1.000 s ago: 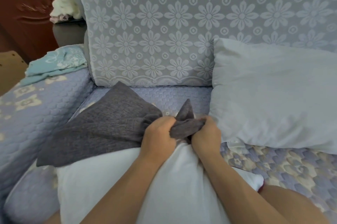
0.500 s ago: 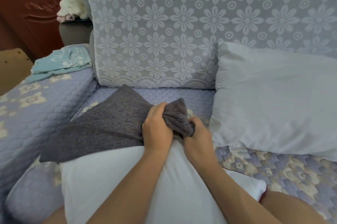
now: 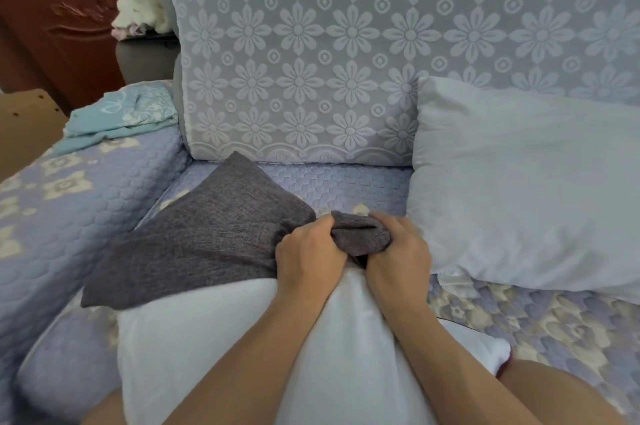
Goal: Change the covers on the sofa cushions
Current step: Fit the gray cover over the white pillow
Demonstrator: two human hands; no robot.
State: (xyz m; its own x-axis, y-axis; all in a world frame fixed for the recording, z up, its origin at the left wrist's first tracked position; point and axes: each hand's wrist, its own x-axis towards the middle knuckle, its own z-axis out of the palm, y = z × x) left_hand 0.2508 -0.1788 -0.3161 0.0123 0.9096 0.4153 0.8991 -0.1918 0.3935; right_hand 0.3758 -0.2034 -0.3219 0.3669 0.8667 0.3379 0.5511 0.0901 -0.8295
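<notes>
A white cushion insert (image 3: 214, 348) lies across my lap on the sofa seat. A dark grey cover (image 3: 204, 234) lies over its far end, spread to the left and bunched at its right corner. My left hand (image 3: 308, 255) grips the bunched cover from the left. My right hand (image 3: 398, 251) grips the same bunch from the right, fingers curled over the fabric. Both hands sit close together at the insert's top edge. A second white cushion (image 3: 519, 182) without a cover leans against the backrest on the right.
The sofa backrest (image 3: 311, 44) wears a pale floral lace cover. A quilted lilac armrest (image 3: 69, 210) on the left carries a folded turquoise cloth (image 3: 121, 116). A dark brown door (image 3: 52, 9) and a white plush toy (image 3: 142, 9) stand behind.
Both hands have kept gripping the grey cover's corner and moved it slightly away and right. The upright fabric tip has been folded down into the bunch.
</notes>
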